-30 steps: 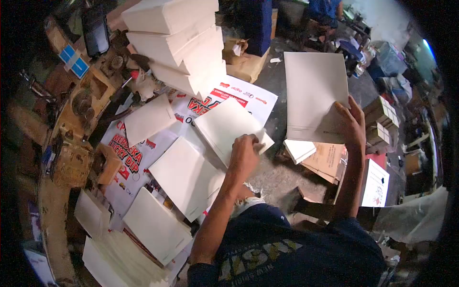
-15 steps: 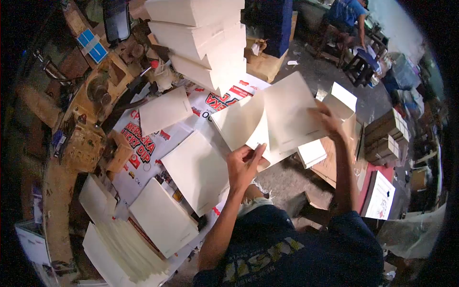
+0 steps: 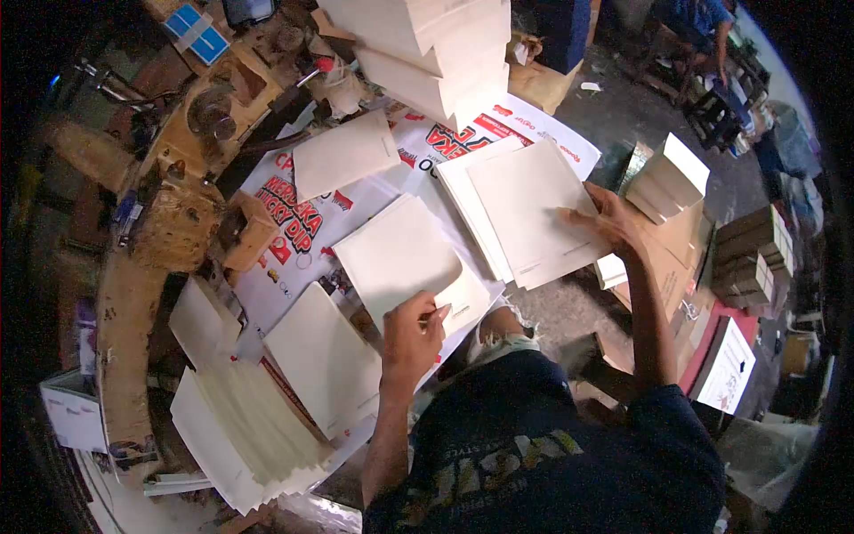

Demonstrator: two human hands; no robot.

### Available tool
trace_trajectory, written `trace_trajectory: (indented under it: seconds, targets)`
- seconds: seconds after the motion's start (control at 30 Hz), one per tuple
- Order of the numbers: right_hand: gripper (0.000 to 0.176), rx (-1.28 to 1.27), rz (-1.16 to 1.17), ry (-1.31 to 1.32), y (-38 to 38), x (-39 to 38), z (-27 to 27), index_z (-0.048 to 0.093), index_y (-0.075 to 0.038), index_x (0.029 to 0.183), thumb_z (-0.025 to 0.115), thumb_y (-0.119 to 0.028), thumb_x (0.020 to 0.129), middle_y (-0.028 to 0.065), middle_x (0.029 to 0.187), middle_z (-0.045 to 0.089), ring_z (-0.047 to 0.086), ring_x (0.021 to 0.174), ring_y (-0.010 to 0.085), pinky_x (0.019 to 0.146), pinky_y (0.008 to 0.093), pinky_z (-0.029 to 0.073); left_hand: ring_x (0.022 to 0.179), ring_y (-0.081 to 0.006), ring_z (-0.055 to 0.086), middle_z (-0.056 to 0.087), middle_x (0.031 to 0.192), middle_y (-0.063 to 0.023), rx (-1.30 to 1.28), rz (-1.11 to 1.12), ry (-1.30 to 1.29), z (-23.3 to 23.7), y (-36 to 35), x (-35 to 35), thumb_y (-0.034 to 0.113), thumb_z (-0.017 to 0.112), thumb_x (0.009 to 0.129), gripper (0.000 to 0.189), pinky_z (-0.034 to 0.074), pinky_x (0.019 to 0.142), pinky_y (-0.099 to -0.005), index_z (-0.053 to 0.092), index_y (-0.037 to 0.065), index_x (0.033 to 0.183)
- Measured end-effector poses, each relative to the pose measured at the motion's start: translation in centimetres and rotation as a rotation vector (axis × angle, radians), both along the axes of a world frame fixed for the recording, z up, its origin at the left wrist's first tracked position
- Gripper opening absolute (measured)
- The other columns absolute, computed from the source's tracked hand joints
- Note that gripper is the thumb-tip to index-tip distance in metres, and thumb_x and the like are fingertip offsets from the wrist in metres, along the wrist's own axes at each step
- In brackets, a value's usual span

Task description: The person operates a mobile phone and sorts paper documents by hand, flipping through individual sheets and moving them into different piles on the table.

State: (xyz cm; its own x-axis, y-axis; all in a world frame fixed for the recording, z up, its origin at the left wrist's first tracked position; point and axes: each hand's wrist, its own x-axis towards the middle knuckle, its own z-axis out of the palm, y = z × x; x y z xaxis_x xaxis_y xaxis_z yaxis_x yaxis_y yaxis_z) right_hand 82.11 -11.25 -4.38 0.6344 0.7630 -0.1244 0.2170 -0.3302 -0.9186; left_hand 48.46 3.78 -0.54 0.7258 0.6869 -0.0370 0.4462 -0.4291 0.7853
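My left hand [image 3: 411,336], nearly closed, pinches the lower stack [image 3: 396,254] by its corner, apparently to separate sheets; my half-open right hand [image 3: 614,224] steadies the upper sheets [image 3: 525,200], thumb on top.

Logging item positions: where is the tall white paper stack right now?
In the head view, the tall stack stands top centre, at the far side of the red-lettered sheet.

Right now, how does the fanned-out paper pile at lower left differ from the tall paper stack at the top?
The fanned pile lies low, its sheets spread in ridges; the tall stack rises in thick, offset blocks. The fanned pile is fully in view, while the tall stack runs out of frame. Both are pale paper.
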Motion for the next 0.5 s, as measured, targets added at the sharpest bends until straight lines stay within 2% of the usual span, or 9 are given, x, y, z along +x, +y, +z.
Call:
trace_trajectory:
  seconds: [0.07, 0.13, 0.2, 0.23, 0.27, 0.3, 0.37, 0.43, 0.5]
  targets:
    - [0.057, 0.002, 0.099, -0.050, 0.1, 0.9, -1.7, 0.057, 0.004, 0.123, 0.073, -0.032, 0.081, 0.0086, 0.107, 0.064, 0.060, 0.096, 0.0178, 0.088, 0.0299, 0.048, 0.063, -0.0190, 0.065, 0.068, 0.070, -0.0120, -0.160, 0.126, -0.092, 0.4, -0.6, -0.8, 0.012, 0.072, 0.082, 0.018, 0.050, 0.060, -0.0276, 0.063, -0.004, 0.085]
    - [0.059, 0.192, 0.020, 0.193, 0.6, 1.1, -3.4, 0.053, 0.004, 0.127, 0.073, -0.027, 0.081, 0.0096, 0.110, 0.063, 0.060, 0.097, 0.0179, 0.088, 0.0293, 0.048, 0.068, -0.0111, 0.065, 0.069, 0.077, -0.0097, -0.336, 0.289, -0.162, 0.6, -0.7, -1.8, 0.014, 0.071, 0.086, 0.026, 0.053, 0.065, -0.0237, 0.066, -0.008, 0.097]
    - [0.063, 0.327, 0.009, 0.392, 1.1, 0.3, -3.2, 0.047, 0.003, 0.133, 0.072, -0.024, 0.082, 0.0105, 0.114, 0.061, 0.060, 0.099, 0.0188, 0.090, 0.0293, 0.048, 0.068, -0.0124, 0.065, 0.069, 0.079, -0.0102, -0.387, 0.365, -0.264, 0.5, -0.8, -2.7, 0.014, 0.070, 0.087, 0.025, 0.055, 0.067, -0.0254, 0.066, -0.008, 0.097]
    - [0.066, 0.399, 0.018, 0.508, 1.1, -1.0, -1.7, 0.042, 0.003, 0.138, 0.070, -0.022, 0.084, 0.0111, 0.118, 0.060, 0.060, 0.101, 0.0197, 0.093, 0.0296, 0.047, 0.068, -0.0138, 0.065, 0.068, 0.080, -0.0107, -0.439, 0.423, -0.366, 0.4, -0.9, -3.1, 0.014, 0.068, 0.088, 0.025, 0.057, 0.068, -0.0272, 0.065, -0.008, 0.096]
    - [0.071, 0.238, -0.128, 0.401, 2.3, -5.2, 3.0, 0.031, 0.001, 0.144, 0.067, -0.017, 0.086, 0.0131, 0.120, 0.059, 0.061, 0.101, 0.0204, 0.093, 0.0306, 0.047, 0.072, -0.0150, 0.065, 0.067, 0.084, -0.0114, -0.542, 0.459, -0.466, -1.1, -0.7, -3.9, 0.012, 0.067, 0.089, 0.022, 0.059, 0.073, -0.0301, 0.065, -0.008, 0.098]
    - [0.072, 0.080, -0.097, 0.061, 2.9, -6.6, 2.6, 0.026, 0.001, 0.146, 0.064, -0.016, 0.088, 0.0139, 0.115, 0.062, 0.062, 0.101, 0.0214, 0.094, 0.0325, 0.046, 0.072, -0.0150, 0.065, 0.067, 0.084, -0.0114, -0.536, 0.461, -0.474, -0.9, -0.8, -4.4, 0.012, 0.067, 0.089, 0.022, 0.059, 0.073, -0.0301, 0.065, -0.008, 0.098]
    - [0.070, 0.186, 0.133, 0.144, 4.1, -9.3, 1.1, 0.024, 0.001, 0.146, 0.062, -0.015, 0.089, 0.0171, 0.119, 0.061, 0.060, 0.106, 0.0208, 0.094, 0.0327, 0.046, 0.075, -0.0155, 0.065, 0.067, 0.085, -0.0116, -0.439, 0.343, -0.450, -0.5, -1.1, -5.9, 0.012, 0.066, 0.090, 0.022, 0.058, 0.075, -0.0305, 0.065, -0.009, 0.098]
    - [0.068, 0.112, 0.256, 0.214, 5.4, -12.5, 0.4, 0.024, 0.002, 0.146, 0.059, -0.012, 0.090, 0.0198, 0.129, 0.054, 0.055, 0.115, 0.0207, 0.097, 0.0323, 0.044, 0.077, -0.0150, 0.065, 0.068, 0.088, -0.0115, -0.436, 0.284, -0.433, -0.3, -1.5, -8.2, 0.016, 0.071, 0.086, 0.027, 0.057, 0.078, -0.0320, 0.065, -0.006, 0.099]
    - [0.065, 0.286, 0.256, 0.130, 7.1, -14.2, -6.6, 0.024, 0.001, 0.147, 0.055, -0.019, 0.093, 0.0169, 0.136, 0.050, 0.047, 0.124, 0.0203, 0.104, 0.0318, 0.036, 0.083, -0.0195, 0.064, 0.065, 0.094, -0.0100, -0.162, 0.116, -0.254, 2.5, -1.5, -9.4, 0.027, 0.080, 0.077, 0.041, 0.054, 0.080, -0.0365, 0.062, -0.001, 0.101]
